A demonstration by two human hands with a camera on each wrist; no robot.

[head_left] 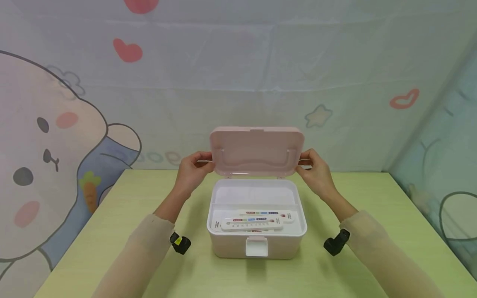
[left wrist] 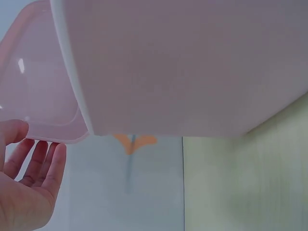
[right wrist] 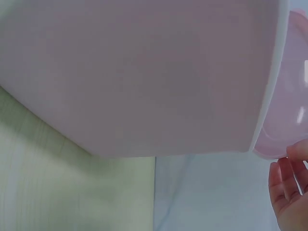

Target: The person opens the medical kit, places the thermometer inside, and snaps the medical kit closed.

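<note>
A pink storage box point(head_left: 257, 248) with a white rim stands on the table, its hinged lid point(head_left: 257, 150) raised upright behind it. My left hand point(head_left: 194, 171) pinches the lid's left edge between thumb and fingers. At the opposite edge, my right hand point(head_left: 316, 173) grips the lid the same way. In the left wrist view the left hand point(left wrist: 33, 187) is at the lid's rim, and the right wrist view has the right hand point(right wrist: 291, 192) at the rim too. Inside the box lie several white thermometer-like strips point(head_left: 251, 224) with coloured markings, partly overlapping. A white latch point(head_left: 256, 247) hangs on the front.
The box sits on a light yellow-green tabletop point(head_left: 149, 207), whose back edge lies just behind the lid. A pale cloth backdrop point(head_left: 238, 62) with cartoon prints hangs behind the table, and another patterned cloth point(head_left: 443, 165) hangs along the right side.
</note>
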